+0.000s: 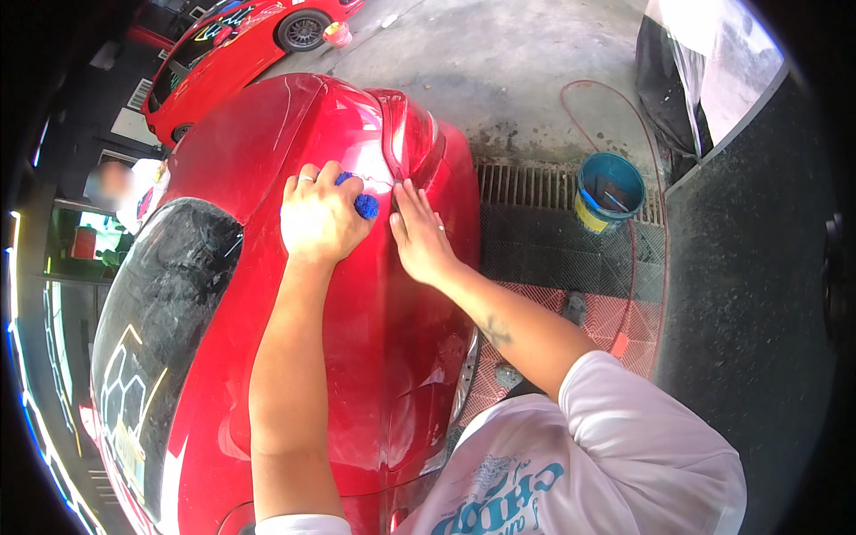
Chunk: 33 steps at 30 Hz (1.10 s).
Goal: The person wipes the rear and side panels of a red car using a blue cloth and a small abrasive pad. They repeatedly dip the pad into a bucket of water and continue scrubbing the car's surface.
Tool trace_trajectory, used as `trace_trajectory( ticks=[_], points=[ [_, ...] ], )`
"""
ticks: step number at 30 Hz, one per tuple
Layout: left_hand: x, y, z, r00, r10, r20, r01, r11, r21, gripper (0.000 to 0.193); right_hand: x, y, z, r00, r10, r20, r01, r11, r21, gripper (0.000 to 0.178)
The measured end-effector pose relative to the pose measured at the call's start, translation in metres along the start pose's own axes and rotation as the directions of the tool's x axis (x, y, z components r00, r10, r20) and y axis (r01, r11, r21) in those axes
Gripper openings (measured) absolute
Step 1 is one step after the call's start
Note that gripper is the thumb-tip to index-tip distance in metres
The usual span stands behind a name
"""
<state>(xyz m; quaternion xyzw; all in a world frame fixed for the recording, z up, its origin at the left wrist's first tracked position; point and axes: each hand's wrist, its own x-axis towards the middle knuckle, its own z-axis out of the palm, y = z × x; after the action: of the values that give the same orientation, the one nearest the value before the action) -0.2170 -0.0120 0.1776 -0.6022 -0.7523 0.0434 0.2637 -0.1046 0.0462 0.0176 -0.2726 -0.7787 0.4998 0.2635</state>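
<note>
Cloth (366, 207), deep blue and fuzzy, sits bunched beneath the left hand (321, 214), against the bodywork of the red car (343, 294). With the tail lamp (412, 134) as reference, it lies just to the left and nearer the wearer. The left hand's fingers curl over the cloth in a narrow grip, back of the hand uppermost; most of the cloth is hidden, and a rolled end shows on the side facing the tail lamp. How hard the fingers press cannot be told.

The right hand (421, 232) is spread flat on the panel, fingers straight and close together, their tips just beside the near end of the tail lamp. It holds nothing that shows, and the cloth is near it but apart.

To the right of the tail lamp are a drain grate (526, 185) and, farther out, a blue bucket (590, 212). Well to its left, on the near side, is a dark window (174, 285); a second red car (209, 67) stands beyond, up and left.
</note>
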Motion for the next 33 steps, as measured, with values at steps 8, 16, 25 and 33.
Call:
trace_trajectory(
  ticks=[8, 16, 25, 33],
  points=[
    [0.005, 0.001, -0.001, 0.999, 0.014, -0.031, -0.015, 1.0, -0.017, 0.02, -0.012, -0.001, 0.002, 1.0, 0.01, -0.011, -0.01, 1.0, -0.022, 0.068],
    [0.002, 0.0, -0.005, 1.0, -0.005, 0.018, 0.005, 1.0, 0.003, 0.018, -0.016, 0.038, -0.022, 0.958, 0.054, -0.282, -0.053, 0.999, 0.009, 0.051],
    [-0.001, -0.005, -0.003, 0.999, 0.013, -0.042, -0.013, 1.0, -0.008, 0.018, -0.068, -0.001, -0.011, 0.97, -0.13, -0.203, 0.075, 0.963, -0.258, 0.073],
    [0.001, -0.001, 0.0, 1.0, 0.003, -0.024, -0.004, 1.0, -0.005, 0.019, -0.054, 0.017, -0.022, 0.986, -0.123, 0.116, 0.164, 0.859, -0.486, 0.083]
  ],
)
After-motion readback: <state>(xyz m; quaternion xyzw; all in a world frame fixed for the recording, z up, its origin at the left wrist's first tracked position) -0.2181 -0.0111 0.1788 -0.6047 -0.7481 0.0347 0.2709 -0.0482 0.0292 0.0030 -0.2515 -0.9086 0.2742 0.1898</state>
